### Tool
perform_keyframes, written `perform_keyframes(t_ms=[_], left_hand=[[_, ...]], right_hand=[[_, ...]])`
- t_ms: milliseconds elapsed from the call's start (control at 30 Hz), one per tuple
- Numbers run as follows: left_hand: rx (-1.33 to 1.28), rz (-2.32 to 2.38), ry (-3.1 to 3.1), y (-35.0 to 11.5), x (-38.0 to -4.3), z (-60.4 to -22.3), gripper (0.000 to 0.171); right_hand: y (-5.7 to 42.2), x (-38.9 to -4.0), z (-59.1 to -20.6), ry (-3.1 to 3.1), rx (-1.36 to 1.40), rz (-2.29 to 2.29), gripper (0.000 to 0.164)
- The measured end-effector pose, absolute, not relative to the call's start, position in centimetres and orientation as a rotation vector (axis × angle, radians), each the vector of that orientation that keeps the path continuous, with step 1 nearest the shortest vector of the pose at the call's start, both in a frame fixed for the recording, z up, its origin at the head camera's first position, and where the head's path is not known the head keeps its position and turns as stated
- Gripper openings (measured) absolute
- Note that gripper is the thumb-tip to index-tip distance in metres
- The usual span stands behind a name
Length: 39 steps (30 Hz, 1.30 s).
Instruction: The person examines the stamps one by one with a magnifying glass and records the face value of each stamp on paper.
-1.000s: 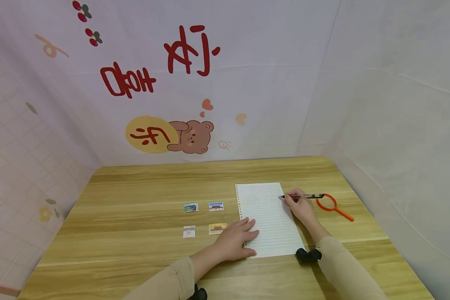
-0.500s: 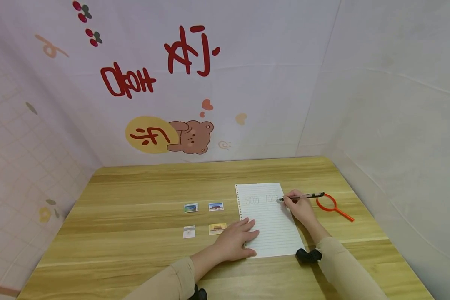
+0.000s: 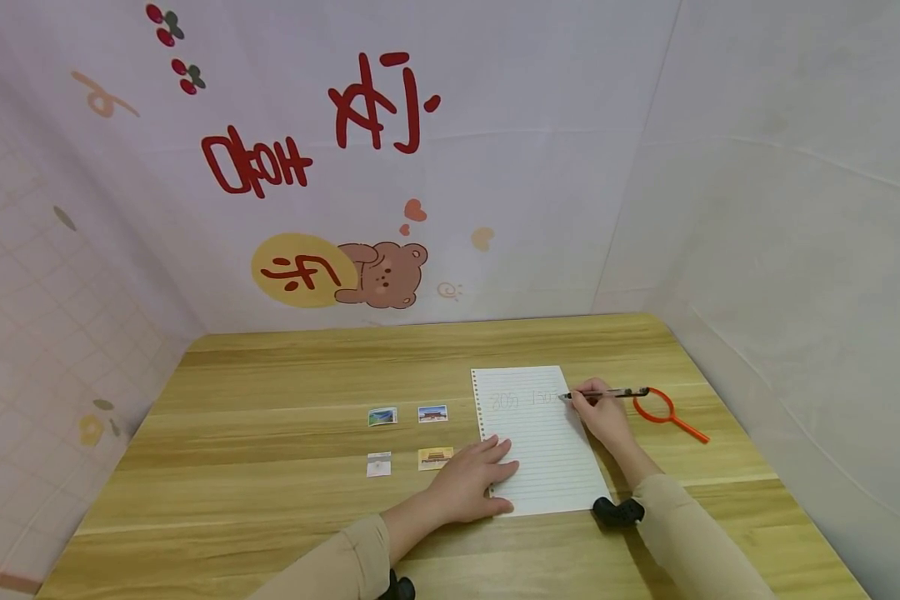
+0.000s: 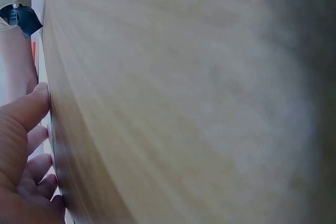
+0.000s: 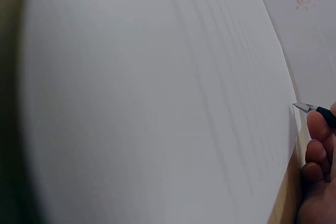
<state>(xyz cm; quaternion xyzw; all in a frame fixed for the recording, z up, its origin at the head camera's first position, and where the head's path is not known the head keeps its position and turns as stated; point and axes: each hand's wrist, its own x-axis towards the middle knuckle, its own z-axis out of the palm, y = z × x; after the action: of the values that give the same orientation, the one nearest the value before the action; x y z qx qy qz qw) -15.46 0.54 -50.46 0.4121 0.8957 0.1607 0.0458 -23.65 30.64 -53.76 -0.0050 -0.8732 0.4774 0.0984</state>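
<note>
A lined sheet of paper (image 3: 543, 467) with punched holes down its left edge lies on the wooden table. Handwritten characters, among them "30" and "150", stand near its top. My right hand (image 3: 603, 414) pinches a pen (image 3: 621, 392), its tip at the end of the second group of writing. In the right wrist view the pen (image 5: 325, 114) shows its metal tip at the paper (image 5: 157, 103). My left hand (image 3: 468, 482) rests with spread fingers on the paper's left edge; the left wrist view shows this hand (image 4: 23, 150) flat along the surface.
Left of the paper lie several stamps: a green-blue one (image 3: 382, 416), a blue one (image 3: 432, 413), a pale one (image 3: 378, 464) and a yellow one (image 3: 435, 457) beside my left hand. An orange-red magnifying glass (image 3: 671, 417) lies right of my right hand. A printed curtain hangs behind the table (image 3: 270, 500).
The pen tip has made small strokes after "150", dipping slightly down and left, then back up and right. More writing shows there. My left hand has stayed in place.
</note>
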Motion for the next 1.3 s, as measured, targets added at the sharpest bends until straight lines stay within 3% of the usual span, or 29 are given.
perform_keyframes(t_ms=[700, 1067, 1300], left_hand=[[1.267, 0.505, 2.739, 0.5, -15.4, -50.4, 0.059], [1.248, 0.488, 2.738, 0.5, -15.4, -50.3, 0.059], [1.268, 0.493, 2.735, 0.5, -15.4, -50.3, 0.059]], right_hand=[[31.3, -23.2, -53.7, -2.545, -0.074, 1.385, 0.007], [31.6, -23.3, -53.7, -2.480, 0.023, 1.536, 0.019], [30.6, -22.2, -51.3, -2.422, 0.104, 1.662, 0.023]])
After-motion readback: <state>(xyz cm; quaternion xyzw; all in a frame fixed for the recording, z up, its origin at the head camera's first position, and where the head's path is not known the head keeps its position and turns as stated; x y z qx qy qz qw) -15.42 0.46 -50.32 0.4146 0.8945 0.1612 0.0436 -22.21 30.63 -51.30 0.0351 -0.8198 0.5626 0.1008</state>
